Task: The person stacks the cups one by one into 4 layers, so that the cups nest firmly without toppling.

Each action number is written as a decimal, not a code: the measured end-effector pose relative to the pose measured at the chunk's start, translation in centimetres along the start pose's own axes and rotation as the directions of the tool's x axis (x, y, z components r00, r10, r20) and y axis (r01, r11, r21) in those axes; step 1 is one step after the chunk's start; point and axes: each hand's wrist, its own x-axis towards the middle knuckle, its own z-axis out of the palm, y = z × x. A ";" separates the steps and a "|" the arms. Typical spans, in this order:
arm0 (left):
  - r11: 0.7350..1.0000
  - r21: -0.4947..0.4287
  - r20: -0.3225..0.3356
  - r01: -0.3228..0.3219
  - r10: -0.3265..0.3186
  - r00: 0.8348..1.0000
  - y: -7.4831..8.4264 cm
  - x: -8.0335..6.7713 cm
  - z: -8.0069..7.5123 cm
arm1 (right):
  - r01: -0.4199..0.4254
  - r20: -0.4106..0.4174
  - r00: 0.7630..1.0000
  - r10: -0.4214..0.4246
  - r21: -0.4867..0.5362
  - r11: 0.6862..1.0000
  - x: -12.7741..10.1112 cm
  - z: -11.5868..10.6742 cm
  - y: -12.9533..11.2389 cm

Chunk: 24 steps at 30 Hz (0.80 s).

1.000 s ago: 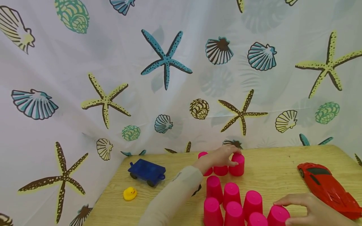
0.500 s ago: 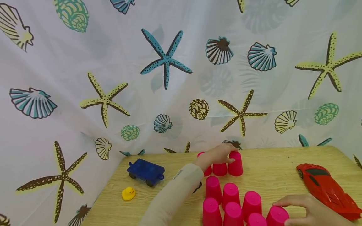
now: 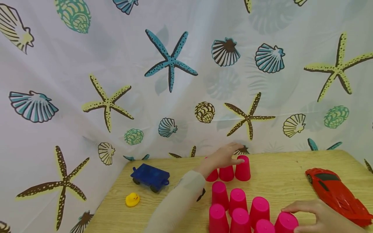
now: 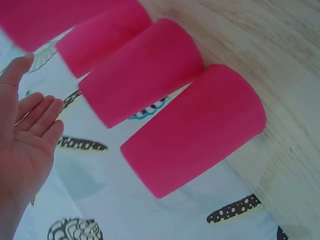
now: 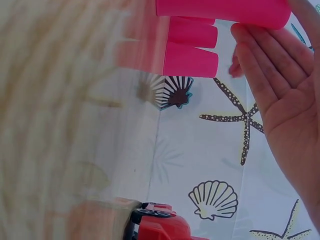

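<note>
Pink cups stand upside down on the wooden table. In the head view, my left hand is just above a back row of pink cups, its thumb near the top of the rightmost one. The left wrist view shows that hand with straight fingers and an empty palm, beside several pink cups. At the front right, my right hand pinches a pink cup between thumb and fingers. In the right wrist view, this cup lies between them, with the back-row cups beyond.
Several more pink cups stand in front of the back row. A blue toy wagon and yellow rubber duck are at left; a red toy car is at right. A small dark thing shows beside my left sleeve.
My left hand has let go of the rightmost back cup, after shifting it slightly left, and has lifted up and left with fingers straightened. The right hand stays on its cup.
</note>
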 end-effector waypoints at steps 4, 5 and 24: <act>0.991 -0.132 -0.193 -0.014 -0.012 0.981 -0.7 -2.6 -1.5 | -0.043 -0.011 0.999 0.043 -0.027 0.999 -0.2 -0.4 0.0; 0.985 -0.171 -0.231 -0.019 -0.021 0.973 -0.9 -3.3 -1.8 | -0.048 -0.025 0.999 0.047 -0.037 0.998 -0.3 -0.5 0.0; 0.922 -0.384 -0.421 -0.049 -0.127 0.898 -2.6 -13.3 0.6 | -0.230 -0.506 0.862 -0.005 -0.401 0.887 2.5 -3.8 -0.2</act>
